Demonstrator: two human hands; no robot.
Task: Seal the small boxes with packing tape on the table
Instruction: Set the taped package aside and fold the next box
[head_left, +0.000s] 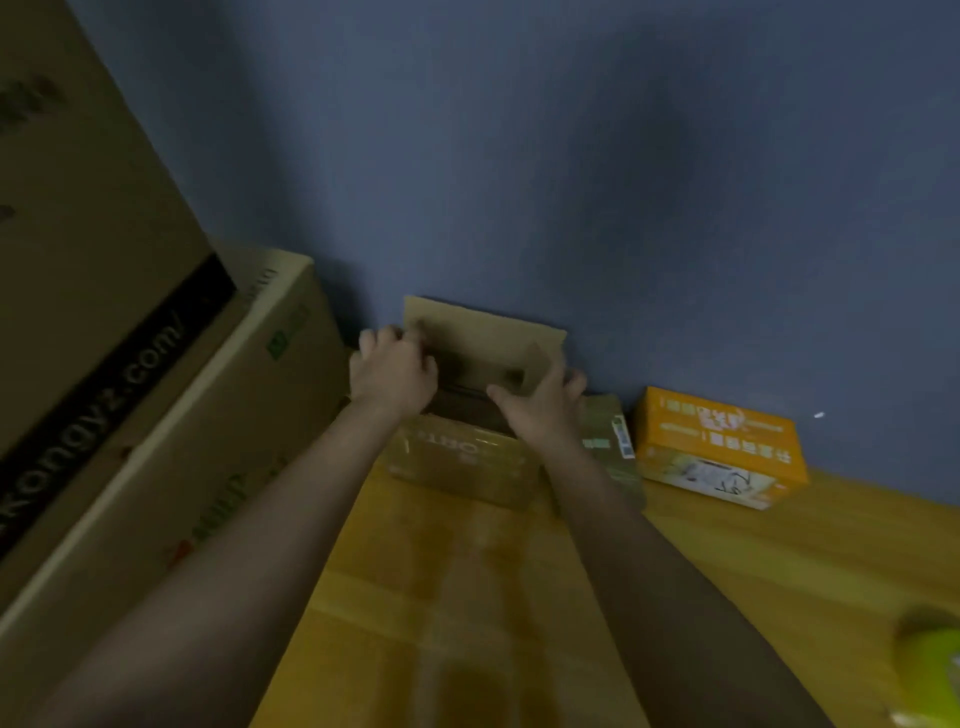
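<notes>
Nearest, a green tape roll (930, 670) waits untouched on the table (727, 571); farther, against the wall, an open small box (483, 338) is gripped by the left hand (392, 374) and right hand (545, 405), probably folding flaps; tape comes next

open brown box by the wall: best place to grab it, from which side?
Probably by its two short end walls, one hand per end, coming from the near side. The open brown box backs against the blue wall and sits on other boxes; the left hand and right hand already bracket its ends.
</notes>
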